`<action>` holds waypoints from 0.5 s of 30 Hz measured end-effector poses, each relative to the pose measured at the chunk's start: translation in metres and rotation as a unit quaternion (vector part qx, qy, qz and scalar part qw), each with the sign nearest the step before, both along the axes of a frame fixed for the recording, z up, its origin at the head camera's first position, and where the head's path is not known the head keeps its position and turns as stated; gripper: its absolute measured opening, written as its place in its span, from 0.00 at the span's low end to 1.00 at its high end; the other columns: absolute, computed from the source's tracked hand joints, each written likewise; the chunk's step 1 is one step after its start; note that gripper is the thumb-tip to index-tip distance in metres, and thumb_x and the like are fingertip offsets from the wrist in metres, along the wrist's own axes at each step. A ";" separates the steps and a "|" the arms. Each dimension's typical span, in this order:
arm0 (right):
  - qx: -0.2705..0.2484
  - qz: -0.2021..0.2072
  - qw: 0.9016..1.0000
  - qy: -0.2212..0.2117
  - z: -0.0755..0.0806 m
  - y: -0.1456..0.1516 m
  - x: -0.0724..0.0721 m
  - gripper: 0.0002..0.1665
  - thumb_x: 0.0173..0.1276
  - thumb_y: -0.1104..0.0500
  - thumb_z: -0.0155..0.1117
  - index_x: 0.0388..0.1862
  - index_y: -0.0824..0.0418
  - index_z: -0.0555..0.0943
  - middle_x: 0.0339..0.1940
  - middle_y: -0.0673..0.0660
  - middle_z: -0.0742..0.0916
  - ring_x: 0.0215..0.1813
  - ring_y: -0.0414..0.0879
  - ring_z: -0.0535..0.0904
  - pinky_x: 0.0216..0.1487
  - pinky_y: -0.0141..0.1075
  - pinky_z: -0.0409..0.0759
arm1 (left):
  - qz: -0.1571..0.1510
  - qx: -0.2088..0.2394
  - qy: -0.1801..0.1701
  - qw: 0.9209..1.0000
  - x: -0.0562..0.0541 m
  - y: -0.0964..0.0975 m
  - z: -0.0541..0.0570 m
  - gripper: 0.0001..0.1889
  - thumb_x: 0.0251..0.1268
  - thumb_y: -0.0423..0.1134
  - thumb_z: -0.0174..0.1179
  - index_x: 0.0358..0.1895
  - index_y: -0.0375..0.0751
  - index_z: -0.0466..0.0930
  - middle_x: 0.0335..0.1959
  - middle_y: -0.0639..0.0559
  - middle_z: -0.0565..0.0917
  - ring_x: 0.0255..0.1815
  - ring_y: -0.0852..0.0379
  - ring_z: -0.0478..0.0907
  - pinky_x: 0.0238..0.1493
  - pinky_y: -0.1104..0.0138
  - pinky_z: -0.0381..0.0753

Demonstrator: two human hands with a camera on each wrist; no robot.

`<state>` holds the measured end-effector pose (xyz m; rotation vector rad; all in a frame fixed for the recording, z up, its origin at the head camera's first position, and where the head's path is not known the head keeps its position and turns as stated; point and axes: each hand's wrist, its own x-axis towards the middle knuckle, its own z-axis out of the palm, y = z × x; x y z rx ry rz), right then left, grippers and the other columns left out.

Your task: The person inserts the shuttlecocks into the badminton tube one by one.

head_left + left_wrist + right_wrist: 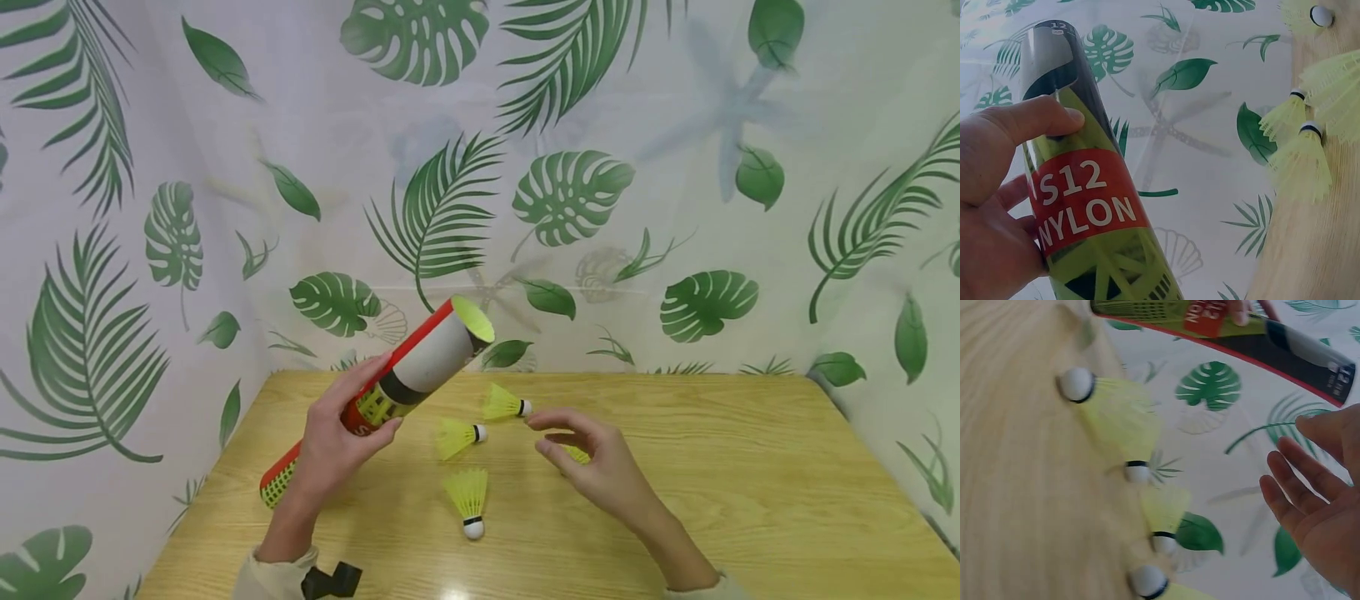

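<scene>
My left hand (333,437) grips a shuttlecock tube (435,358) round its middle, tilted with its upper end to the right. That end looks uncapped and shows a yellow-green inside. Its red label reads "S12 NYLON" in the left wrist view, where the thumb lies across the tube (1088,194). To the right, my right hand (603,467) hovers over the table with loosely bent fingers and holds nothing. Yellow shuttlecocks with white heads lie between the hands: one at the back (504,404), one in the middle (459,437), one nearer (468,500). My right hand partly hides another shuttlecock (576,454).
The wood-grain table (765,492) runs back to a white cloth backdrop (645,108) printed with green leaves, which also closes in both sides. A black device (332,581) sits at the left wrist.
</scene>
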<state>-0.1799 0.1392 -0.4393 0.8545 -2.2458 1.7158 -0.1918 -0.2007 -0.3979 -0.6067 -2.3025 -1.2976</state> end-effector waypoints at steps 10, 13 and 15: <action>0.091 0.067 0.993 -0.046 -0.042 -0.034 -0.006 0.16 0.69 0.66 0.70 0.54 0.55 0.85 0.61 0.52 0.85 0.65 0.54 0.79 0.59 0.58 0.79 | -0.006 -0.001 -0.016 1.000 -0.018 -0.001 -0.009 0.41 0.55 0.27 0.75 0.74 0.55 0.73 0.70 0.52 0.75 0.58 0.52 0.74 0.49 0.56 0.81; 0.109 0.080 0.989 -0.066 -0.049 -0.041 -0.008 0.17 0.68 0.69 0.70 0.54 0.58 0.85 0.63 0.57 0.84 0.67 0.57 0.78 0.61 0.59 0.77 | -0.011 -0.002 -0.014 1.000 -0.022 0.002 -0.011 0.42 0.54 0.26 0.76 0.74 0.55 0.74 0.69 0.53 0.76 0.58 0.53 0.74 0.50 0.56 0.81; 0.118 0.083 0.987 -0.071 -0.054 -0.046 -0.009 0.17 0.67 0.70 0.70 0.53 0.58 0.85 0.64 0.60 0.83 0.67 0.58 0.77 0.62 0.58 0.77 | -0.013 -0.004 -0.011 1.000 -0.026 0.004 -0.013 0.42 0.54 0.26 0.76 0.74 0.55 0.74 0.69 0.53 0.76 0.59 0.53 0.74 0.51 0.55 0.80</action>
